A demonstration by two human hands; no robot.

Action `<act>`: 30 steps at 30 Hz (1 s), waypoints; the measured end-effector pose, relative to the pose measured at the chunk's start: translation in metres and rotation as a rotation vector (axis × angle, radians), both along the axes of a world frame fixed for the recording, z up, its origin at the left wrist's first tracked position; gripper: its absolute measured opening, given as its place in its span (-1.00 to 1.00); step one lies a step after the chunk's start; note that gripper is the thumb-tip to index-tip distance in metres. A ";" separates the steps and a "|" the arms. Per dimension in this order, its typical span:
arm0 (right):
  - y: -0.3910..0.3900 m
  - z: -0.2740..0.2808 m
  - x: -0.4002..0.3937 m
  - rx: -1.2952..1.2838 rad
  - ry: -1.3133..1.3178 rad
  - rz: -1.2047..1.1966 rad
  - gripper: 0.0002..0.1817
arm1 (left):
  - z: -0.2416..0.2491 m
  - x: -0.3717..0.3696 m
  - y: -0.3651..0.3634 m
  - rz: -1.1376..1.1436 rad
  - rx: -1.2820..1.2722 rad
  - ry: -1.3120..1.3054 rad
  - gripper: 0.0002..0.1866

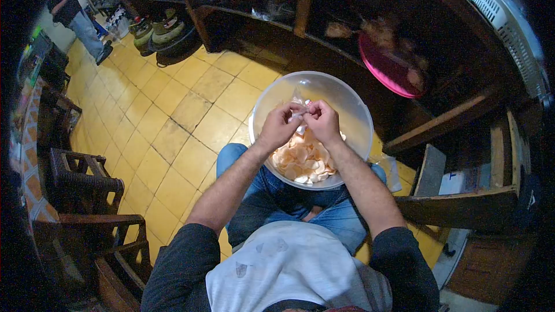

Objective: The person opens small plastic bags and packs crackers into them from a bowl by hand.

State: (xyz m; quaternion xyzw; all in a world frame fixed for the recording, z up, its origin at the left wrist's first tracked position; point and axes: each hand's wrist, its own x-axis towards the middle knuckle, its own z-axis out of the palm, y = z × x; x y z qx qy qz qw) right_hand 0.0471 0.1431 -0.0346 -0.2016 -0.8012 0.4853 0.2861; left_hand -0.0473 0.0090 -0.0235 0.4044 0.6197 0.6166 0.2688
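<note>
Both of my hands are over a large translucent tub (pixel 361 104), close together with fingers pinched. Between them is a small clear plastic bag (pixel 298 99); its contents are hard to make out. My left hand (pixel 278 125) grips the bag from one side, and my right hand (pixel 322 121) pinches it from the other. Below, pale orange crackers (pixel 303 156), thin and round like prawn crackers, are heaped on the near side of the tub. The tub is in front of my crossed legs.
Dark wooden shelves (pixel 254 40) run behind the tub, with a pink tray (pixel 381 72) on one. A wooden drawer frame (pixel 462 205) stands at right, wooden chairs (pixel 87 179) at left. Past the yellow tiles (pixel 173 121), a person (pixel 81 20) stands near black tubs (pixel 173 43).
</note>
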 end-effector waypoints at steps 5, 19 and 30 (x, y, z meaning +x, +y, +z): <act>0.011 0.015 0.008 -0.925 0.343 0.366 -0.71 | 0.012 -0.007 -0.003 0.290 -0.025 -0.364 -0.80; -0.013 0.024 0.004 0.232 0.145 0.126 -0.84 | -0.002 -0.010 -0.002 -0.059 -0.073 -0.548 -0.72; 0.010 0.003 -0.001 -0.043 0.089 -0.061 -0.86 | -0.016 -0.016 -0.004 0.159 0.168 -0.636 -0.81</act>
